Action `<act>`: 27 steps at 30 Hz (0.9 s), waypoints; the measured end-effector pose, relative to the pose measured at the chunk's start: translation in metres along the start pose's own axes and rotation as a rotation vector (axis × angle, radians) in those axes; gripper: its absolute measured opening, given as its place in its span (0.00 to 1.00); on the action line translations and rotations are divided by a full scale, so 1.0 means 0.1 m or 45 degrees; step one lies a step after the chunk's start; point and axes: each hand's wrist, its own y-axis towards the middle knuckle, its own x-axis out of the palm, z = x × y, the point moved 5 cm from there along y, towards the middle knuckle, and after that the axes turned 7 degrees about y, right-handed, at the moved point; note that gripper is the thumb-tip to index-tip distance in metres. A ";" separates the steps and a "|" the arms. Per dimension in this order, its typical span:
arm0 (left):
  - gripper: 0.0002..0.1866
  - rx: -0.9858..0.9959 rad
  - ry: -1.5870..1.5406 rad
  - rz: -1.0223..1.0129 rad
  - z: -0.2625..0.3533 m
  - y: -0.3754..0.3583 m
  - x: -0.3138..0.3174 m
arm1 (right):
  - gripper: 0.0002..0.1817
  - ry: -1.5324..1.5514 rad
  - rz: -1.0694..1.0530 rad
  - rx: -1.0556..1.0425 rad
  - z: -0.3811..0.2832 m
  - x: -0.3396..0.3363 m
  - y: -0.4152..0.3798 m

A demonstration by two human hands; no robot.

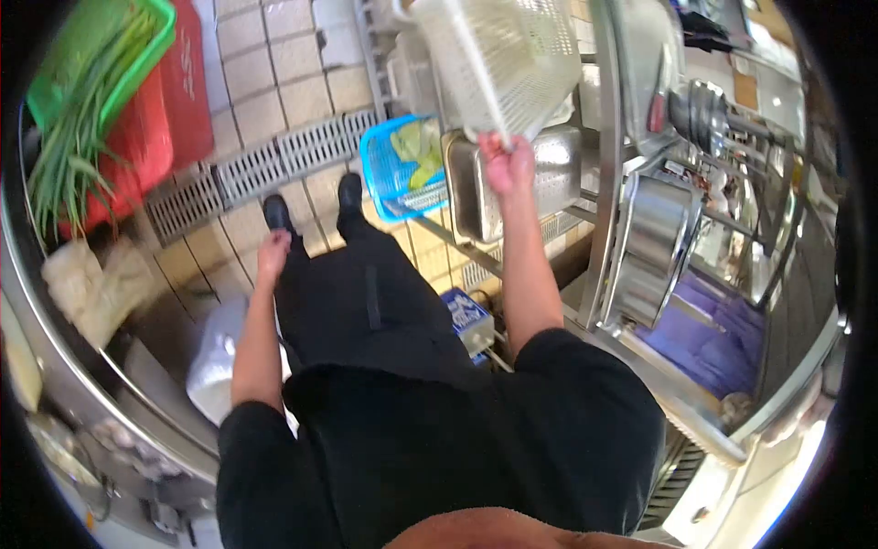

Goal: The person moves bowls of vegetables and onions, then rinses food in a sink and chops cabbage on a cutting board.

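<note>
My right hand [508,165] is closed on the near rim of a white perforated plastic basket [526,69], which is tilted over the shelf. Beneath it stand metal pans, among them a deep steel pan [468,197]. A blue plastic basket [373,174] with pale green leaves [419,151] sits just left of the pans. My left hand [273,254] hangs low beside my leg, its fingers loosely curled and nothing visible in them.
At the far left, a green crate [165,41] with long green onions [91,119] rests on red crates [192,101]. Steel rack posts [604,183] and steel containers [654,242] stand on the right. Drain grates [247,174] cross the tiled floor near my feet.
</note>
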 end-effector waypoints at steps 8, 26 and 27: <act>0.20 -0.005 -0.041 -0.012 -0.36 0.47 0.40 | 0.15 -0.050 0.133 -0.163 0.20 -0.34 0.11; 0.18 0.067 -0.284 -0.161 -0.03 1.45 1.92 | 0.43 -0.664 0.601 -0.075 2.32 -2.71 2.25; 0.20 0.146 -0.279 -0.197 0.04 1.56 2.01 | 0.47 -0.630 0.695 -0.117 2.22 -2.98 2.50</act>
